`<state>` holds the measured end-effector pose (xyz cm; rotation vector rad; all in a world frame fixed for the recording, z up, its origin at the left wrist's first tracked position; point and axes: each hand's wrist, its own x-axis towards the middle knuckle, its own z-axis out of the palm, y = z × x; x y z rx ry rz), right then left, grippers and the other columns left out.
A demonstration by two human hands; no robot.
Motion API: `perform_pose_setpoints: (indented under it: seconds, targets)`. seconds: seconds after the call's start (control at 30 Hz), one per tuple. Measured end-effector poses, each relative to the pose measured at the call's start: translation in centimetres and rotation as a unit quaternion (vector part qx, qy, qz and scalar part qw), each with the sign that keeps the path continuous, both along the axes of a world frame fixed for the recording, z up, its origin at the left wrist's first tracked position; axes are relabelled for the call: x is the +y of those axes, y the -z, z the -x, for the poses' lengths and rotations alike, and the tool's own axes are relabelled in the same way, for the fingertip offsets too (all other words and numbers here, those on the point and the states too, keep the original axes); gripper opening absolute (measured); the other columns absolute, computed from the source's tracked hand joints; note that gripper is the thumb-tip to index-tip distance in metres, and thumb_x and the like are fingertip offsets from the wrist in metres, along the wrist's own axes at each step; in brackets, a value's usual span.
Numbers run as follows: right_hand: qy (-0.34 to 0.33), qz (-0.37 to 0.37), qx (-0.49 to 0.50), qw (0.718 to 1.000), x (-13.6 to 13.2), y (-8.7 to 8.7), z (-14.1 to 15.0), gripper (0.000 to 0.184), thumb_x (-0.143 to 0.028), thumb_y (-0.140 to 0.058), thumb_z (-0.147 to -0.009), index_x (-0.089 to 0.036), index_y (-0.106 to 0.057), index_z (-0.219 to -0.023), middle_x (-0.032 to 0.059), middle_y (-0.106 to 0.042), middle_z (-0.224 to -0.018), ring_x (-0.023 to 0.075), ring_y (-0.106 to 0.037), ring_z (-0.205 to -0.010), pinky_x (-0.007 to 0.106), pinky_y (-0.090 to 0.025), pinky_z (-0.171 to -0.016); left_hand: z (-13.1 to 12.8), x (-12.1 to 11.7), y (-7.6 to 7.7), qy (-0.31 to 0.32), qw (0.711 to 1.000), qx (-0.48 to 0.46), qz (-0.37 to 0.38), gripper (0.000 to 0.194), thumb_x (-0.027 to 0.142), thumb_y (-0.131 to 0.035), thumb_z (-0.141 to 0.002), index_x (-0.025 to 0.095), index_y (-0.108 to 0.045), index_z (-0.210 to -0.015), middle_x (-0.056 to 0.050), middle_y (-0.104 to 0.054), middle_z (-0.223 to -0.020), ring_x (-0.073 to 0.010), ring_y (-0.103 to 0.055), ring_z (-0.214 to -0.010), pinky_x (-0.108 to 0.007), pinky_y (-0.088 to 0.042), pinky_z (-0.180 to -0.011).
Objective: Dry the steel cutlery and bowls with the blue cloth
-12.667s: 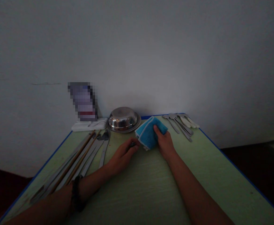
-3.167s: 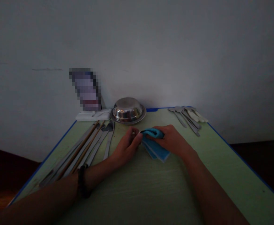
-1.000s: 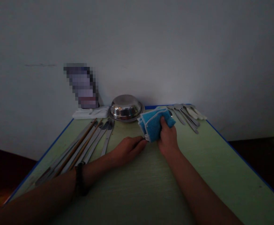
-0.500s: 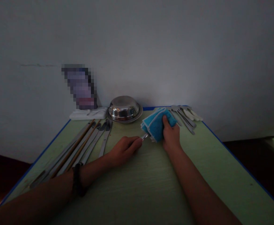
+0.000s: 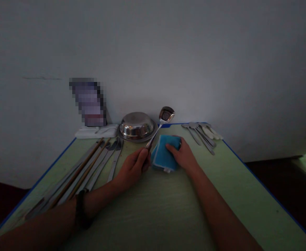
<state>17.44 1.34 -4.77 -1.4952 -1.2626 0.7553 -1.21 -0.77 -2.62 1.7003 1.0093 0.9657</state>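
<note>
My left hand [image 5: 134,165] is closed round the lower handle of a shiny metal spoon [image 5: 166,114]. Its broad, square-edged bowl points up and away, in front of the wall. Just to the right, my right hand [image 5: 181,153] grips a folded blue cloth [image 5: 163,153] with pale edging, thumb on top. The cloth sits close beside the spoon's handle; whether the two touch I cannot tell. Behind them an upturned steel bowl [image 5: 137,124] rests on a metal plate at the table's back edge.
Knives [image 5: 102,165] and wooden chopsticks [image 5: 81,169] lie in a row on the left. Several spoons [image 5: 194,132] and white-handled pieces [image 5: 210,132] are fanned at the back right. A blurred phone-like screen [image 5: 90,103] leans on the wall above a white stand [image 5: 96,131]. The green table [image 5: 155,216] has blue edges.
The spoon's bowl, earlier hidden in the cloth, now shows above it. My right hand has moved down and left with the cloth, and the left hand has shifted slightly left.
</note>
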Motion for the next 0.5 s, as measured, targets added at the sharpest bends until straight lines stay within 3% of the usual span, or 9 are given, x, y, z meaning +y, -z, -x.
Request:
perform_pose_setpoints:
  seconds: [0.07,0.17,0.27,0.37,0.5]
  targets:
    - [-0.047,-0.066,-0.074,0.994,-0.4,-0.6,0.3,0.057,-0.033,-0.063,-0.068,-0.017,-0.048,-0.121,0.0131,-0.053,-0.123,0.0229,-0.050,-0.112,0.043,-0.036,-0.098,0.0,0.1,-0.1,-0.001,0.999,0.033,0.001,0.036,0.041,-0.032,-0.089,0.018,-0.043,-0.064,0.005,-0.040,-0.051,-0.0084,-0.036,-0.045,-0.019,-0.030,-0.042]
    - [-0.121,-0.164,-0.122,0.971,-1.0,-2.0,0.2,0.042,-0.029,-0.060,-0.073,-0.021,-0.055,-0.115,0.0089,-0.050,-0.129,0.0216,-0.041,-0.123,0.043,-0.028,-0.104,0.0,0.3,0.0,0.011,0.998,0.048,0.024,0.037,0.043,-0.035,-0.088,0.018,-0.045,-0.062,0.005,-0.041,-0.052,-0.0087,-0.038,-0.046,-0.019,-0.032,-0.042]
    - [-0.201,-0.158,-0.079,0.964,-1.7,-3.2,0.7,0.030,-0.032,-0.047,-0.084,-0.024,-0.058,-0.111,0.0051,-0.056,-0.122,0.0181,-0.047,-0.117,0.039,-0.031,-0.102,0.1,0.5,0.1,0.023,0.997,0.043,0.057,0.039,0.045,-0.037,-0.087,0.018,-0.046,-0.062,0.006,-0.039,-0.048,-0.0081,-0.036,-0.043,-0.018,-0.029,-0.040]
    - [-0.217,-0.142,-0.009,0.966,-2.3,-3.7,2.1,0.031,-0.032,-0.039,-0.088,-0.023,-0.057,-0.112,0.0036,-0.060,-0.116,0.0155,-0.051,-0.112,0.033,-0.035,-0.098,0.2,0.6,0.2,0.035,0.996,0.034,0.078,0.041,0.048,-0.034,-0.088,0.017,-0.048,-0.063,0.006,-0.040,-0.045,-0.0076,-0.035,-0.040,-0.018,-0.025,-0.038]
    - [-0.236,-0.111,0.101,0.960,-2.5,-3.7,3.7,0.029,-0.035,-0.041,-0.087,-0.021,-0.058,-0.105,0.0021,-0.068,-0.093,0.0134,-0.061,-0.087,0.028,-0.045,-0.082,0.0,0.5,0.2,0.076,0.993,0.034,0.085,0.045,0.049,-0.033,-0.087,0.016,-0.050,-0.063,0.006,-0.041,-0.044,-0.0077,-0.035,-0.039,-0.018,-0.025,-0.038]
